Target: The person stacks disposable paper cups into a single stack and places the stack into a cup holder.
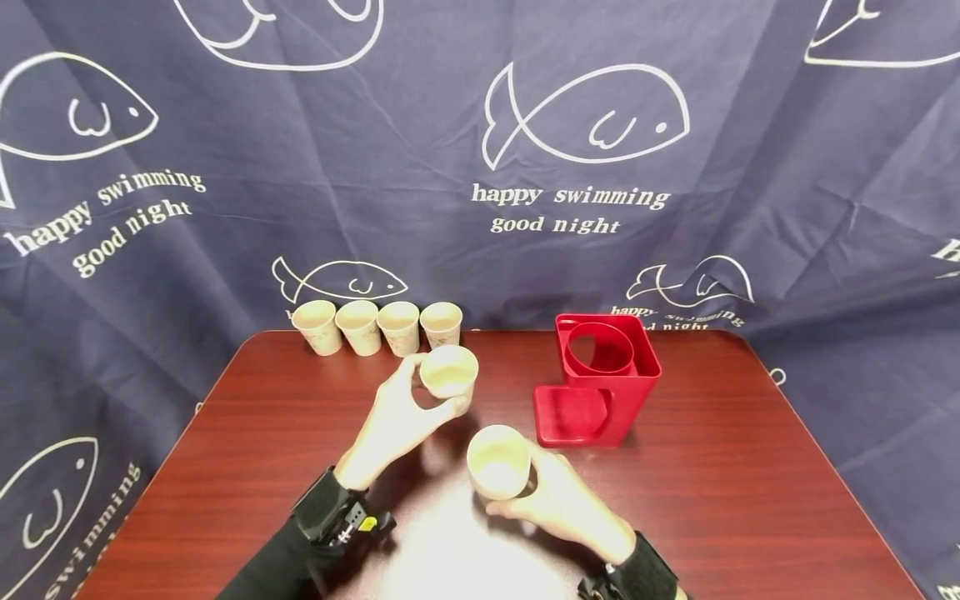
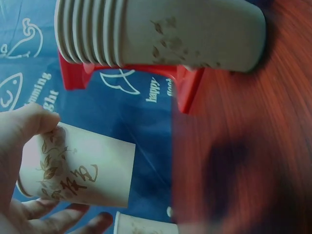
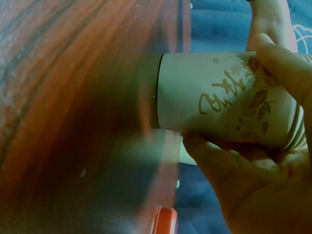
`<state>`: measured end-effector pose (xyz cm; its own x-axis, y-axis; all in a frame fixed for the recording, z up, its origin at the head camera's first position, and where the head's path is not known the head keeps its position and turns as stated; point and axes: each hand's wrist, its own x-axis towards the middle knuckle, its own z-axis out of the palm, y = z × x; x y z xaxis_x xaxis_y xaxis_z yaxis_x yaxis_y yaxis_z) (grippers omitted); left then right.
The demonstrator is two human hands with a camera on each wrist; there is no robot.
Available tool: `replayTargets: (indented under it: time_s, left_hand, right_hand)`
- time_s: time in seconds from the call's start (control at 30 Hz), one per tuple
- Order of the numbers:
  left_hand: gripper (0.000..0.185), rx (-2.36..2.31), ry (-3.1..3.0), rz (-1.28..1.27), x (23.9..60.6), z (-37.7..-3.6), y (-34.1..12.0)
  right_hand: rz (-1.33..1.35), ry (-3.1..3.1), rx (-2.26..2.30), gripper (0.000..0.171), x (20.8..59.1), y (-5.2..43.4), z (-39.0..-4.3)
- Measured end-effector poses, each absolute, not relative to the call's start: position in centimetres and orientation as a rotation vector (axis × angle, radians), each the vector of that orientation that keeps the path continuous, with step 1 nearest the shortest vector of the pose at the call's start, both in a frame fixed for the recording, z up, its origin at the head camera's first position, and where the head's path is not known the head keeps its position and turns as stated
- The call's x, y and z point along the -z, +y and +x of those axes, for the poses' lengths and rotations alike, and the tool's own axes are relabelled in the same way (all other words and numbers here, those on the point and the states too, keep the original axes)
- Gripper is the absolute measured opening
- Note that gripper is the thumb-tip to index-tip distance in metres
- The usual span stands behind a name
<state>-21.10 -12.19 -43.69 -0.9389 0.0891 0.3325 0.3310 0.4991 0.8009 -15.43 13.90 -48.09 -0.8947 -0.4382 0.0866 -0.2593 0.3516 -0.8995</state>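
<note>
Currently, left hand (image 1: 397, 418): fingers pinching one paper cup (image 1: 450, 373), just below centre
Right hand (image 1: 558, 496): fingers gripping stacked cups (image 1: 498, 463), lower centre
Red holder (image 1: 630, 400): right of centre

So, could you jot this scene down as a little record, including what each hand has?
Left hand: holds a paper cup, mouth up
Right hand: holds a stack of nested paper cups, mouths up
Stack count: can't tell exactly
Table: reddish-brown
Far left of table: four more paper cups in a row
Right of that row: red holder with a round ring at its top
Backdrop: dark blue cloth with white fish outlines
</note>
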Motion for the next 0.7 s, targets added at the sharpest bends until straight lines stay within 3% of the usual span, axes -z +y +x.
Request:
replayTargets:
  time_s: [0.7]
  left_hand:
    - [0.071,1.383,-2.474,-0.394,39.2,-18.4,-10.2]
  right_hand:
    - [-0.681,2.523,1.538,0.069,48.3,13.9,-15.4]
